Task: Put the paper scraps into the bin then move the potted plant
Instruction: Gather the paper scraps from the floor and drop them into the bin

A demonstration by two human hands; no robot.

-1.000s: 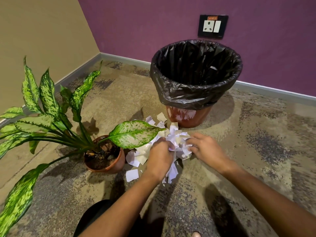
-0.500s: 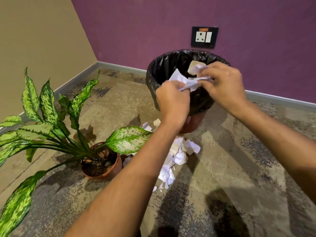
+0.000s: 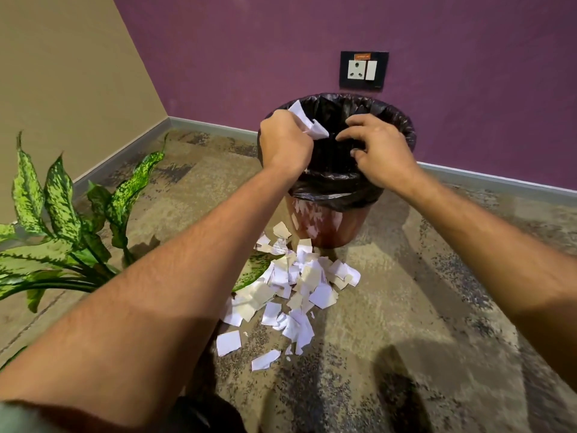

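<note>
From the head camera, both hands are raised over the bin, a reddish tub lined with a black bag that stands on the carpeted floor close to the purple wall. The left hand has its fingers curled closed around a few white paper scraps that stick out above the bin's mouth. The right hand hovers over the opening with fingers loosely spread and nothing in them. A scattered pile of scraps lies on the floor just in front of the bin. The potted plant sits at the left, its pot hidden behind the left forearm. A wall socket is mounted above the bin.
</note>
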